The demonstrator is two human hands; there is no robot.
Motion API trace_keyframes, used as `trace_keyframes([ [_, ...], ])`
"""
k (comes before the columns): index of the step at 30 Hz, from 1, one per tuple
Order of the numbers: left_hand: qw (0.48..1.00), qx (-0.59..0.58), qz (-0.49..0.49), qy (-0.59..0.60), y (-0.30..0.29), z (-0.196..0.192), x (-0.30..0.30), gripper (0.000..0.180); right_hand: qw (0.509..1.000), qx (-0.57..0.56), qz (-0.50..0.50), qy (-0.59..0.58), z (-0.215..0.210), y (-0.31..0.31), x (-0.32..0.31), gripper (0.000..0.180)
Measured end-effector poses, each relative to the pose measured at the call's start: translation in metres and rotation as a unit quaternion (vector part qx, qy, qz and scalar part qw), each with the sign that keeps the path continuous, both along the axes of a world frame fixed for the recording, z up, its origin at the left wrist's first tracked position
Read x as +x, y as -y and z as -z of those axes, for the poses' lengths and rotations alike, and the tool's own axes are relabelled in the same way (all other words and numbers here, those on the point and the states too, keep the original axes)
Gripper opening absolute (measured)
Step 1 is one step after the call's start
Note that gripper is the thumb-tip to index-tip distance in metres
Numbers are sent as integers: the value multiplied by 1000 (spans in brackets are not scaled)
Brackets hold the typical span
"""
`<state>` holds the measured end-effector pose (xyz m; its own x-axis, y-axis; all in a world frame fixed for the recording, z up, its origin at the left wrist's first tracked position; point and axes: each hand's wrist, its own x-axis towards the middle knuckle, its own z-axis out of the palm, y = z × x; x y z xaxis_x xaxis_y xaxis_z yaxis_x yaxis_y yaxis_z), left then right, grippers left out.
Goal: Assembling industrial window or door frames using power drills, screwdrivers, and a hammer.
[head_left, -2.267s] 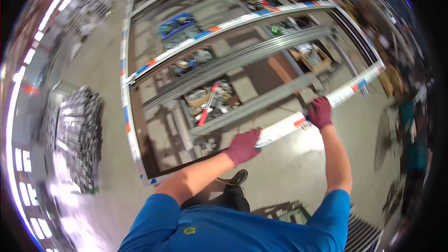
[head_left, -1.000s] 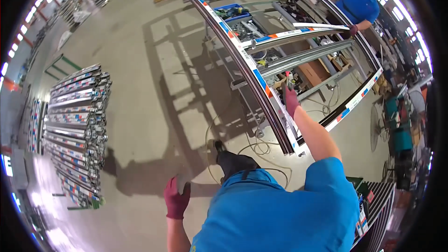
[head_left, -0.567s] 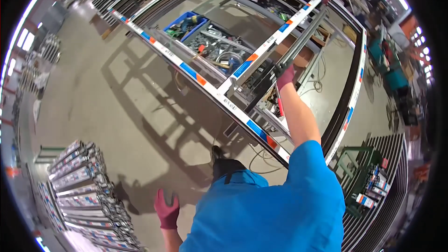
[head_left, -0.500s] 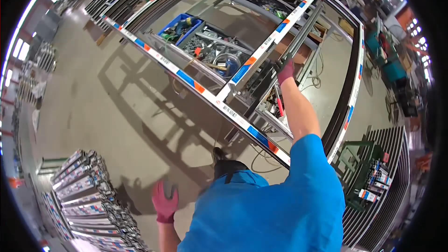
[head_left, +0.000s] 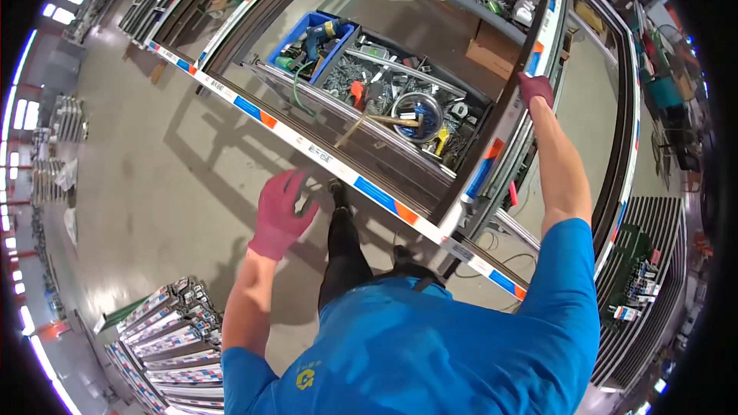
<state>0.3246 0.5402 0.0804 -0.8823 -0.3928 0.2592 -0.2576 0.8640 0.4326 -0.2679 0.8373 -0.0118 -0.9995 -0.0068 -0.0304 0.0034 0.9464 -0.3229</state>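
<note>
Since 0.5 s ago: left hand (head_left: 280,211) rose, fingers spread, toward frame rail (head_left: 323,157); right hand (head_left: 536,88) grips upright. One-handed, frame may twist.

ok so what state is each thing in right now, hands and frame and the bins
left hand in a magenta glove: open, fingers spread, near the taped rail, touching unclear
right hand in a magenta glove: gripping the crossbar
large metal window frame with striped protective tape: lying flat on supports
blue plastic bin: full of tools
wooden-handled hammer: lying across the parts tray
</note>
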Motion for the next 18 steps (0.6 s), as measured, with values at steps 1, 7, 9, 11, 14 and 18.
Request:
trace_keyframes([
  [1,1000,1,10,-8,27,7,-14,55,999,35,10,20,-9,1,2,70],
  [7,992,69,103,-11,174,46,-101,53,982,186,23,-30,-36,20,23,71],
  [9,993,58,105,-4,199,52,-120,57,959,177,-62,-211,-43,99,83,76],
  [11,991,77,100,35,205,63,-127,58,993,-41,-102,-49,-32,181,138,64],
  [14,987,64,124,80,204,76,-141,56,933,-155,27,325,155,186,155,55],
  [18,988,79,122,52,206,75,-151,54,840,-365,234,326,342,217,190,46],
])
